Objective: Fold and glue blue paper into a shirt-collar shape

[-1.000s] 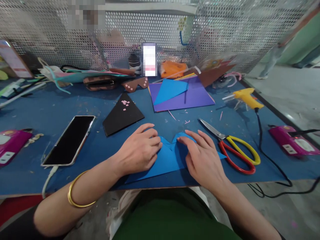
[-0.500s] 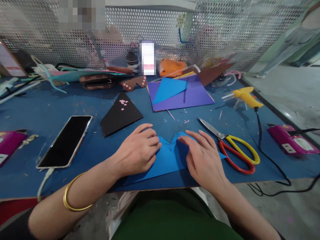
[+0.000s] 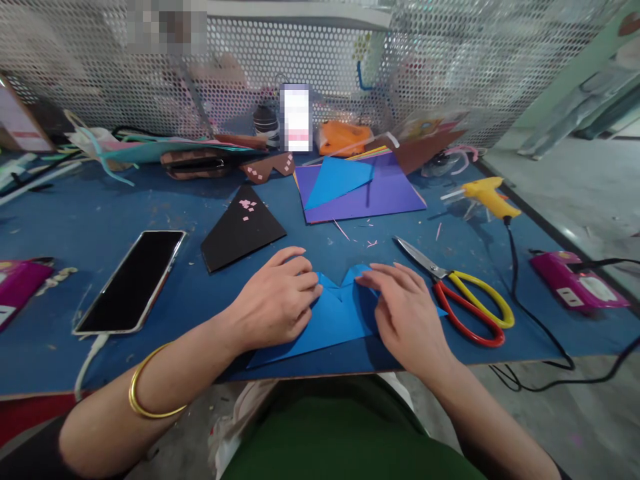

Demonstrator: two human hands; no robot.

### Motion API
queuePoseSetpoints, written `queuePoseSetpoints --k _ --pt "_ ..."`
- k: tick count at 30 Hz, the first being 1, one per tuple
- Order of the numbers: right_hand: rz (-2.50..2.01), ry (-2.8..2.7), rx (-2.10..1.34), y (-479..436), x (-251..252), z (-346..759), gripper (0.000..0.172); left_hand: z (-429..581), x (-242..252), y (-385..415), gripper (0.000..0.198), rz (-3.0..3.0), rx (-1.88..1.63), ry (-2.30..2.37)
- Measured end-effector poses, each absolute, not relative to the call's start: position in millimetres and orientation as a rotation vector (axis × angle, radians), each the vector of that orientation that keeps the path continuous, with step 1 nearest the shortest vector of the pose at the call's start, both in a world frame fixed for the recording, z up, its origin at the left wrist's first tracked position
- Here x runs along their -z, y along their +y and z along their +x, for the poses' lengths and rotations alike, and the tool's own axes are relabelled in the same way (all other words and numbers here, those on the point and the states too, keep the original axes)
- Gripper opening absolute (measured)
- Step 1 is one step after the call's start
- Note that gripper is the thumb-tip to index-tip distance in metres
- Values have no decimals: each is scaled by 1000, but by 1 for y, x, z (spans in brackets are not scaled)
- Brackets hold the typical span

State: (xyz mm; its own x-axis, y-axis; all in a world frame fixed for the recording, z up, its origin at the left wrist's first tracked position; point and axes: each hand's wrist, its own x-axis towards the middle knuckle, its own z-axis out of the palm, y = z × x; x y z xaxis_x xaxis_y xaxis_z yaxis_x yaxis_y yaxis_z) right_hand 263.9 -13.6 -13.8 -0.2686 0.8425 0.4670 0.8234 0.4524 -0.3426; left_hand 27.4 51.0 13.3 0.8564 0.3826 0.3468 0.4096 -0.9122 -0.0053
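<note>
Both forearms (image 3: pixel 187 373) angle inward, left hand (image 3: pixel 280 300) and right hand (image 3: pixel 410 317) backs up, fingers (image 3: pixel 303 283) bent; the left grip is unclear.

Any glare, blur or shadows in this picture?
Head view: the upright screen shows white and pixelated; the perforated panel looks smeared toward the top corners; the left hand and right hand look fairly sharp; the blue paper is darker beside the right hand, likely its shadow.
</note>
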Motion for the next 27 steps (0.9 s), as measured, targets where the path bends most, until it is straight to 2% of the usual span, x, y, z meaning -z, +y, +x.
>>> queuePoseSetpoints --k 5,10,15,20,27 --pt "-1394 -2006 7 -17 9 265 32 24 -11 59 23 -2961 702 -700" --pt "-1427 -1962 112 -37 4 285 23 7 -23 71 27 -2779 981 -1031" --pt "-1404 -2152 265 -57 8 308 23 -1 -36 29 25 -2768 833 -1201" --pt "-1324 -2213 423 -60 8 319 22 12 -15 -26 24 -2833 789 -1222" --pt "-1152 -2388 390 -44 15 316 28 17 4 -33 28 -2758 756 -1214"
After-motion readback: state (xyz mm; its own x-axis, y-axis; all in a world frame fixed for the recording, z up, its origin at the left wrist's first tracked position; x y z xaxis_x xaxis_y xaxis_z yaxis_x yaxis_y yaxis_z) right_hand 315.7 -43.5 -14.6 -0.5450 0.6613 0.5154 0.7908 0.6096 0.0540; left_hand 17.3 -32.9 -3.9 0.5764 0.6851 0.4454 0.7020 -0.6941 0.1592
